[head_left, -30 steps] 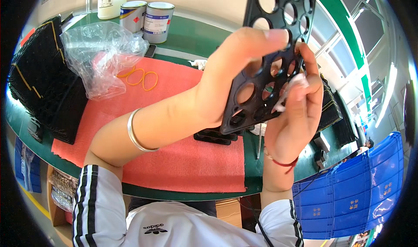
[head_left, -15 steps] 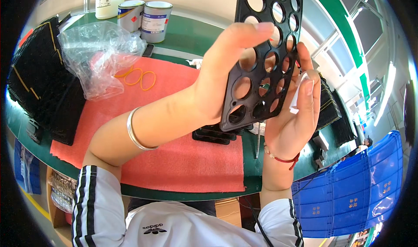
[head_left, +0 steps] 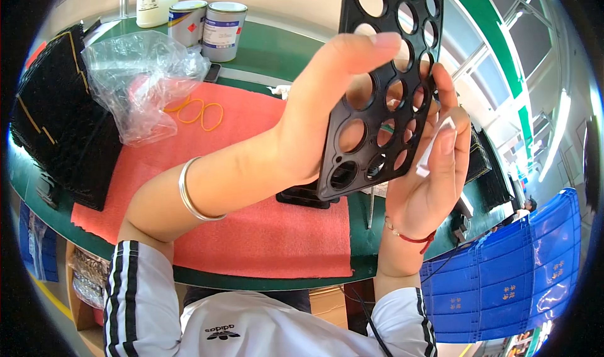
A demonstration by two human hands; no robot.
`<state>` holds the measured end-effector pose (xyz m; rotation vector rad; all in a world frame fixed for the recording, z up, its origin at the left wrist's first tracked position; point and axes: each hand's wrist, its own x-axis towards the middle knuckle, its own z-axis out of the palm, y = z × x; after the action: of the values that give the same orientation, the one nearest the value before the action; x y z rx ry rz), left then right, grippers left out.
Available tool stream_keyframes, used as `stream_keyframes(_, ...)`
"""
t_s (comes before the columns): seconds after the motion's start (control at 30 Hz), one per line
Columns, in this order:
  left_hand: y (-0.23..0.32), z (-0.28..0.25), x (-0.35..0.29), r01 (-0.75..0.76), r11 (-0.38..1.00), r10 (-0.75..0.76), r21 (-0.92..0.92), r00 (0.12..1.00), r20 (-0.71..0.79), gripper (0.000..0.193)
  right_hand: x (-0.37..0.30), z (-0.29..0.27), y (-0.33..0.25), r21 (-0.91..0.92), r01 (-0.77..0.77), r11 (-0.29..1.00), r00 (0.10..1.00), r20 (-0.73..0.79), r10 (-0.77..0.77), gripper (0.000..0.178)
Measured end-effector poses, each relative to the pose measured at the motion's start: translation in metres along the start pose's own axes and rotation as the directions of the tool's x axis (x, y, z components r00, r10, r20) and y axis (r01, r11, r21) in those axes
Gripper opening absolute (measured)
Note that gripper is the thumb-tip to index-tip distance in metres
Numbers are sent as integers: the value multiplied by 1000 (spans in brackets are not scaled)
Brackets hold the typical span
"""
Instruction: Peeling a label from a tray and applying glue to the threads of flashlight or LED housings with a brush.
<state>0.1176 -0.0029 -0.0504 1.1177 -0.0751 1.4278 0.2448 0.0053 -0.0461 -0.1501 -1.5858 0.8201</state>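
A black plate (head_left: 372, 113) with rows of round holes is raised and tilted before me. My left hand (head_left: 305, 111) grips its left edge, with the thumb across the front face and the other fingers hidden behind. My right hand (head_left: 418, 196) is at the lower right edge of the plate, some fingertips against or behind it. Between its thumb and fingers is a small folded white piece (head_left: 431, 149), of paper or cloth; I cannot tell which. Below the plate, a black tray-like part (head_left: 302, 195) lies on the red foam mat (head_left: 264, 244), partly covered from view.
Stacked black sheets (head_left: 63, 118) rise at the left. A crumpled clear plastic bag (head_left: 141, 74) and yellow rubber bands (head_left: 211, 117) lie on the mat. Two metal cans (head_left: 223, 33) and a white jug (head_left: 154, 5) stand behind. Blue crates (head_left: 497, 281) are at the lower right.
The plate has turned slightly and shifted a little to the right. My right hand, with the white piece, has moved slightly right and down. My left grip is unchanged.
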Motion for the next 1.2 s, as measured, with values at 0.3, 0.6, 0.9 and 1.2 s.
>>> stream_keyframes(0.3, -7, -9, -4, -209, 959, 203, 191, 978, 51, 31, -2, -11, 3, -509, 235, 828, 971, 168, -172, 19)
stream_keyframes(0.6, -1, -6, -2, -63, 998, 64, 30, 998, -20, 30, 0, -14, 3, -591, 335, 734, 941, 255, -223, 20)
stream_keyframes(0.9, 0, -8, 2, -39, 999, 39, -14, 999, 36, 39, 1, -13, -16, -420, 111, 901, 983, 180, -38, 19)
stream_keyframes(1.2, 10, 3, 6, 104, 977, -92, -185, 993, 72, 52, -3, -9, -10, -178, 171, 969, 985, 19, -170, 18)
